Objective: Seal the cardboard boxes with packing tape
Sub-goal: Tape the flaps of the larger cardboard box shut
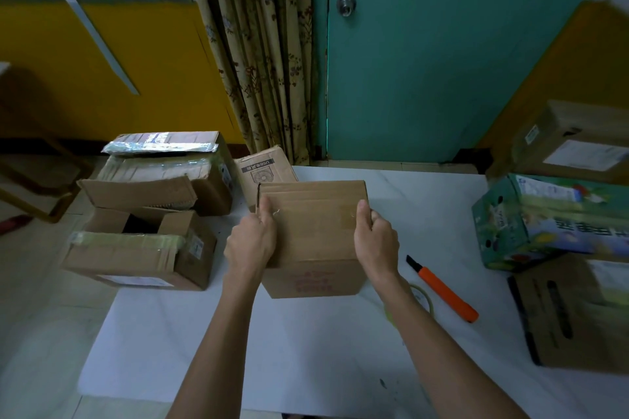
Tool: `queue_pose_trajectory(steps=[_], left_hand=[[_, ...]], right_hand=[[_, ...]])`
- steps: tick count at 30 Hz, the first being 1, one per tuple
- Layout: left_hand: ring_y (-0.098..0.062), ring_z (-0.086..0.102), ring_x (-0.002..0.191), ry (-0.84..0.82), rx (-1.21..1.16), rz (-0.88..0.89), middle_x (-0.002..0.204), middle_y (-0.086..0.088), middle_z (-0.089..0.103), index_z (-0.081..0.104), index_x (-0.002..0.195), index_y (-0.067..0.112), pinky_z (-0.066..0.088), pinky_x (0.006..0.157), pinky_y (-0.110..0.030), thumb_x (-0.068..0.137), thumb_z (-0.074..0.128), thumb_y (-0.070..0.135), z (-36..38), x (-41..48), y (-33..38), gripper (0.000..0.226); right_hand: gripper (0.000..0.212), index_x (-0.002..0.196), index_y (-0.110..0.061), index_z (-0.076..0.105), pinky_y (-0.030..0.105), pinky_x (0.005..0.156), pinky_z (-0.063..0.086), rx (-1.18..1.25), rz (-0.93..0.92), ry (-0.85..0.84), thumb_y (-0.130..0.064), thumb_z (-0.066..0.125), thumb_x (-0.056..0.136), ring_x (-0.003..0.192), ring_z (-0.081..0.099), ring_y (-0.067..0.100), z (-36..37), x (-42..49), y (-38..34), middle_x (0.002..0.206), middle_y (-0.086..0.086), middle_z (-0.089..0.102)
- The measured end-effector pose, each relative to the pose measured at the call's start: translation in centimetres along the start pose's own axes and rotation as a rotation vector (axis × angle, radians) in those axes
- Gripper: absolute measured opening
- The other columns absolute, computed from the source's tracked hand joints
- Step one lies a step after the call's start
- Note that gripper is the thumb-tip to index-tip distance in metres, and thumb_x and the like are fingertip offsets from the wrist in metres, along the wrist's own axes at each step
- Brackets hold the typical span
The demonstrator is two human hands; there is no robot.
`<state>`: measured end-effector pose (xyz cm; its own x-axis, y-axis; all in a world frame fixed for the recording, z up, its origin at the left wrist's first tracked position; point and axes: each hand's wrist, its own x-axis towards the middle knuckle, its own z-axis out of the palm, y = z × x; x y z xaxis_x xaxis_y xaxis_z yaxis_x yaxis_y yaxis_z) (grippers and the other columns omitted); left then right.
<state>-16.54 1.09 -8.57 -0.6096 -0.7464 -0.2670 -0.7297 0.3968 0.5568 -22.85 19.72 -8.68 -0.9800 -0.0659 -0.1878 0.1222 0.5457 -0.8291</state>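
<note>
left fingers: the left hand (252,241) was clamped on the left edge of the cardboard box (315,235), thumb up on the top face, the other fingers wrapped round the side and out of sight.
right fingers: the right hand (376,241) did the same on the right edge, thumb lying on top near an old patch of tape, so both hands were grasping the box and nothing else.
where the box was: mid-table (238,333), right in front of the person, tilted so its top faced the camera. flaps looked folded shut.
key relation: the tape roll (420,298) lay on the table just behind the right forearm, below and right of the box, so the right hand was clearly the nearer one to grab it. it was mostly hidden by the arm, so i'm only fairly sure it's tape.
box axis: the flap seam seemed to run left-right between the two thumbs, so a strip would go across that way, i reckon.
arm pose: both forearms reached straight forward, roughly parallel, wrists level.
further out: the orange cutter (442,289) sat right of the roll, pointing diagonally. other boxes (143,248) were stacked left of the table, more on the right.
</note>
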Motion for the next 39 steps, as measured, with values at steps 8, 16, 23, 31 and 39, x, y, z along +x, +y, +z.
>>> queue_pose_trajectory(steps=[8,16,23,31,39], left_hand=[[-0.036,0.065,0.084,0.118,-0.063,0.051,0.089,-0.018,0.068,0.067,0.085,0.006,0.055,0.087,-0.052,0.106,0.02,0.056,0.3,0.6,-0.6,0.072],[-0.023,0.071,0.086,-0.221,-0.315,0.013,0.092,-0.004,0.073,0.071,0.096,0.015,0.06,0.084,-0.042,0.067,0.053,0.091,-0.4,0.2,-1.5,0.083],[-0.026,0.067,0.09,-0.176,-0.321,-0.022,0.099,-0.011,0.071,0.071,0.093,0.009,0.057,0.088,-0.047,0.087,0.038,0.084,-0.4,0.1,-1.6,0.082],[-0.026,0.054,0.126,-0.407,-0.485,-0.067,0.129,0.002,0.059,0.055,0.138,0.024,0.047,0.089,-0.036,0.096,0.055,0.056,1.5,-1.9,-3.3,0.053],[-0.028,0.068,0.103,-0.527,-0.652,-0.341,0.118,-0.013,0.068,0.065,0.118,0.012,0.061,0.085,-0.044,0.072,0.063,0.073,7.6,-2.3,-4.7,0.076]], right_hand=[[0.052,0.057,-0.019,0.035,0.015,0.041,0.029,-0.038,-0.077,0.145,-0.025,0.031,0.108,0.045,0.037,0.006,0.2,0.1,-0.2,0.051,-0.004,0.039],[0.052,0.081,-0.018,0.064,0.026,0.059,0.048,-0.038,0.043,-0.073,-0.069,0.057,0.085,0.071,0.062,0.011,0.0,0.5,0.5,0.077,-0.005,0.065],[0.056,0.067,-0.012,0.054,0.025,0.049,0.034,-0.115,0.001,-0.08,-0.055,0.04,0.1,0.055,0.054,0.013,-0.4,0.5,-0.1,0.062,0.0,0.056],[0.039,0.081,-0.014,0.062,0.027,0.058,0.039,0.007,0.002,0.143,-0.047,0.049,0.1,0.069,0.056,0.017,-5.7,1.1,2.9,0.072,-0.002,0.058],[0.043,0.129,-0.009,0.064,0.03,0.106,0.037,-0.213,-0.111,0.193,-0.038,0.054,0.099,0.13,0.05,0.026,-9.5,1.8,6.0,0.142,0.009,0.055]])
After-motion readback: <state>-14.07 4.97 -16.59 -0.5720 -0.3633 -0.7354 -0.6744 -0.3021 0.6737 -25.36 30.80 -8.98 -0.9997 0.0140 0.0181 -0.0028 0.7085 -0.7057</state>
